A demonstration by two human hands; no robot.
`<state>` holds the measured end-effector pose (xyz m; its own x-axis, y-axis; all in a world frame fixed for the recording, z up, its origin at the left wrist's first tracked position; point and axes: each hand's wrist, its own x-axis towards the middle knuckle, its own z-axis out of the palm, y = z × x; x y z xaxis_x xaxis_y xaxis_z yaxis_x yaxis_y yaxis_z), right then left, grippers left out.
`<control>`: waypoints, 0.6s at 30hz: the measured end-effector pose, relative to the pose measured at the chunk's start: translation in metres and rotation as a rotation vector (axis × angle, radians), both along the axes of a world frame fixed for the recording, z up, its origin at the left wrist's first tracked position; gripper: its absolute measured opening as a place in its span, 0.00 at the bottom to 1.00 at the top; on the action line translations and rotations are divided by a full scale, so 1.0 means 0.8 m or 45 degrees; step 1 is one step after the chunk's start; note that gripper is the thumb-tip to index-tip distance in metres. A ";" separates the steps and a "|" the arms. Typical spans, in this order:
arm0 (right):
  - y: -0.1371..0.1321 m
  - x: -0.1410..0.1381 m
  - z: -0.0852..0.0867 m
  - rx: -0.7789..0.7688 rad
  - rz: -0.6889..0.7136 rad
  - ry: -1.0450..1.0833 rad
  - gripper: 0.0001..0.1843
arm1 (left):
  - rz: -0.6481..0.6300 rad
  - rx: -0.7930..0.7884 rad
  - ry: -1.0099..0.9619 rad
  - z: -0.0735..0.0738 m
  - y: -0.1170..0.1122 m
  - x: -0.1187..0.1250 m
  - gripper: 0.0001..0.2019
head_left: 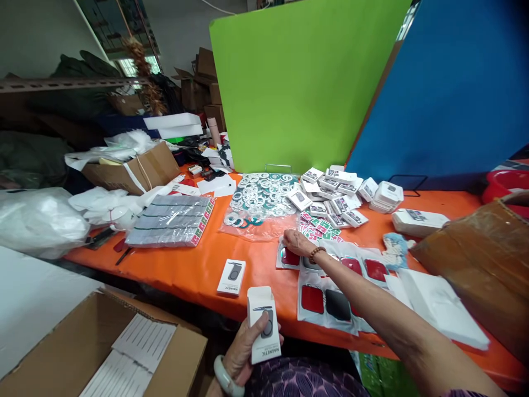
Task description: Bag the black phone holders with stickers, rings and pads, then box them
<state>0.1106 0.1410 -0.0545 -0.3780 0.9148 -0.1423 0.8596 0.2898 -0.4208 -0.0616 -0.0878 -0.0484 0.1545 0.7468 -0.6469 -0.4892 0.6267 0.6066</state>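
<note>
My left hand grips a small white box marked MAGNETIC, its top flap raised and a grey device printed on the front. Across the table, my right hand has its fingers curled down on the upper edge of a glossy red square piece in white wrapping; the fingertips are partly hidden. Beside it, more red and dark square pieces lie in rows in white packing. A second MAGNETIC box rests on the orange table, left of the held box.
Behind my right hand are printed cards, a bag of white and green rings and a heap of small white boxes. A plastic-wrapped stack lies left. An open carton stands at lower left; green and blue panels rise behind.
</note>
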 end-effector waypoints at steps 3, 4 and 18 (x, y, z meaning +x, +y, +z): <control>-0.007 0.000 0.003 -0.027 0.003 0.058 0.08 | 0.080 0.012 0.004 0.004 0.009 0.002 0.28; -0.010 0.000 0.004 -0.034 0.010 0.083 0.07 | 0.125 0.024 0.008 0.006 0.013 0.003 0.28; -0.019 0.015 -0.008 -0.195 0.062 0.439 0.09 | 0.204 0.115 0.000 0.009 0.025 0.010 0.26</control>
